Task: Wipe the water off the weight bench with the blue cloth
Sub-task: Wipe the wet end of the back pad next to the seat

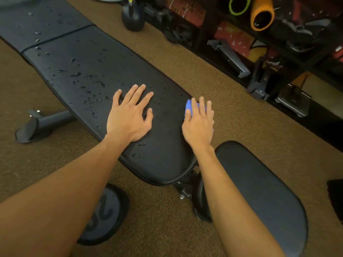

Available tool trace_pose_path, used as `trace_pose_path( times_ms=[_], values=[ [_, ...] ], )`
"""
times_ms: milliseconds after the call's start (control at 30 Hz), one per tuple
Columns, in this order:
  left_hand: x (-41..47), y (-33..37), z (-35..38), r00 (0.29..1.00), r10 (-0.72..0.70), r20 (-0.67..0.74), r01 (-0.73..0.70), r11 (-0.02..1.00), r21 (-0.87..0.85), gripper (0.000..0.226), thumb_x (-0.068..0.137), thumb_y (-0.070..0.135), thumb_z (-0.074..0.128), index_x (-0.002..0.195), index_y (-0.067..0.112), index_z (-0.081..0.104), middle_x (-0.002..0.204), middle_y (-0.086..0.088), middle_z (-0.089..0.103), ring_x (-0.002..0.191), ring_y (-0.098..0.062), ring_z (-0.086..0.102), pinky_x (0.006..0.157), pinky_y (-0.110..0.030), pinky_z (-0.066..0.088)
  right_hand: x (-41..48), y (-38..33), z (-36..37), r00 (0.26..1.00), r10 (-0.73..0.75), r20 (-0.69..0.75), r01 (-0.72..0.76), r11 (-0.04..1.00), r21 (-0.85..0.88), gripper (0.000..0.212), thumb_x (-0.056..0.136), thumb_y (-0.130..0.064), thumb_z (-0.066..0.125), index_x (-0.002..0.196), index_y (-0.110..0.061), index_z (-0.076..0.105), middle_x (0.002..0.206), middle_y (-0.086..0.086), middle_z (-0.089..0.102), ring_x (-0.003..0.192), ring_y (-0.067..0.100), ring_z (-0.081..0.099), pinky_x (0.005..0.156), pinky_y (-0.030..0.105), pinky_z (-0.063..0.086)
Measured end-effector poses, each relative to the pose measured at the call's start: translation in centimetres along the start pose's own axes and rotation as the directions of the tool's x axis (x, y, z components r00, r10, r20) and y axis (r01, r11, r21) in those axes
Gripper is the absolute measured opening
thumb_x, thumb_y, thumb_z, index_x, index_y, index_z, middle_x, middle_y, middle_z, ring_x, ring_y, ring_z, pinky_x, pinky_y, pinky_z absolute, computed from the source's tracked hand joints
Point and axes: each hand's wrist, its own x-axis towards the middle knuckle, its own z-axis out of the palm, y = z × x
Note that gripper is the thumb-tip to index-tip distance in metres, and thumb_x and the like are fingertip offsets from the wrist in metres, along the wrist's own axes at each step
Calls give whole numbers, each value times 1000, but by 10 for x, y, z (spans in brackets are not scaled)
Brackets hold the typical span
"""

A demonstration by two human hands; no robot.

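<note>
A single wide-angle camera, worn on the person's head, looked forward and steeply down along both forearms, which entered the frame from 7 and 5 o'clock. It sat close over the weight bench (89, 71), whose pad ran slantwise from the centre out toward 10 o'clock, with the left hand (130, 117) near the middle and the right hand (199, 125) just toward 3 o'clock of it. The farthest reach of the view lay at 1 o'clock, where an orange roll (262, 14) stood on the shelving.
</note>
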Motion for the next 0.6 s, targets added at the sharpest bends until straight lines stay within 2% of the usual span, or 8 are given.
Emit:
trace_pose_path(
  times_ms=[100, 167, 267, 333, 367, 433, 533, 600],
  values=[
    [0, 0, 0, 1000, -2, -4, 2, 1000, -2, 62, 106, 52, 23, 164, 32, 35, 175, 1, 24, 163, -16, 16, 129, -55, 12, -22, -3, -3, 967, -251, 43, 250, 968, 16, 54, 116, -39, 28, 168, -24, 29, 177, 2, 16, 165, 24, 1, 134, 45, 5],
    [0, 0, 0, 1000, -4, -3, 4, 1000, -6, 62, 106, 52, 23, 164, 32, 36, 175, 1, 24, 163, -16, 16, 129, -55, 12, -40, 11, -5, 955, -294, 36, 293, 956, 21, 54, 116, -40, 29, 167, -25, 32, 177, 0, 18, 165, 21, 3, 133, 41, 8],
    [0, 0, 0, 1000, -6, -6, 6, 1000, -7, 61, 107, 52, 24, 164, 32, 35, 175, 2, 24, 163, -16, 15, 129, -55, 12, -30, 27, -6, 997, -75, -18, 76, 997, 33, 53, 116, -38, 31, 166, -22, 34, 177, 3, 19, 165, 27, 5, 133, 47, 14],
    [0, 0, 1, 1000, -5, -10, 5, 1000, -9, 60, 107, 51, 24, 163, 33, 36, 175, 2, 24, 163, -16, 15, 129, -55, 12, -8, 19, -5, 997, 78, -24, -77, 996, 47, 54, 116, -37, 29, 167, -21, 31, 177, 5, 16, 165, 30, 3, 133, 50, 12],
    [0, 0, 1, 1000, -5, -12, 4, 1000, -10, 60, 107, 51, 24, 163, 33, 36, 175, 2, 24, 163, -16, 16, 129, -55, 12, 1, 11, -4, 994, 106, -15, -106, 994, 40, 54, 116, -37, 28, 168, -21, 29, 178, 6, 15, 165, 31, 2, 133, 50, 9],
    [0, -1, 1, 1000, -4, -15, 4, 1000, -11, 60, 107, 51, 24, 163, 33, 36, 175, 2, 24, 163, -16, 15, 130, -55, 11, 6, -5, -1, 1000, 18, -6, -18, 1000, 10, 54, 116, -36, 27, 168, -22, 27, 178, 6, 15, 165, 31, 2, 133, 49, 5],
    [-1, 0, 2, 1000, -8, -24, 8, 1000, -16, 60, 107, 51, 26, 163, 32, 37, 175, 2, 25, 162, -16, 16, 130, -54, 11, -15, -5, -2, 967, -252, 45, 252, 968, 5, 54, 116, -41, 27, 168, -26, 28, 177, 2, 17, 165, 24, 2, 134, 45, 6],
    [0, 0, 1, 1000, -5, -27, 5, 1000, -23, 60, 107, 50, 27, 163, 32, 38, 174, 1, 26, 162, -16, 17, 130, -54, 11, -30, 12, -6, 950, -308, 53, 308, 951, 6, 54, 115, -43, 29, 167, -27, 31, 177, -1, 18, 165, 20, 3, 133, 41, 8]
  ],
)
